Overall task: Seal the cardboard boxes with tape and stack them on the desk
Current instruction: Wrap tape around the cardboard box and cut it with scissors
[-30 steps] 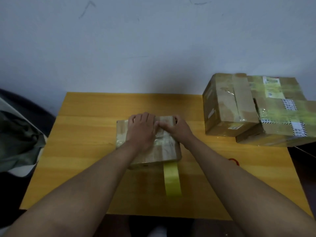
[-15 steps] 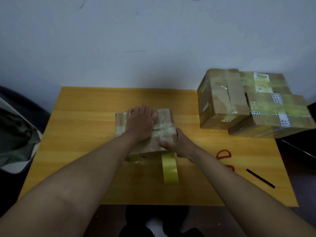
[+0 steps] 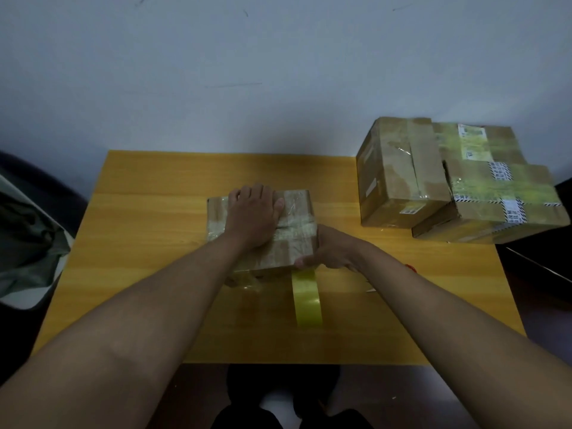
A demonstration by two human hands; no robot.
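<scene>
Pressing box (image 3: 297, 239) under left fingers (image 3: 253, 196), right fingers (image 3: 305, 261) pinching tape (image 3: 306, 298).

Both bare forearms reach forward from the bottom corners and come close together at the middle. The left hand (image 3: 252, 219) lies flat, palm down, with straight fingers close together and the thumb spread to the right. The right hand (image 3: 332, 250) is lower and just beside it, wrist bent, its fingers curled in a pinching grip near the thumb.
</scene>
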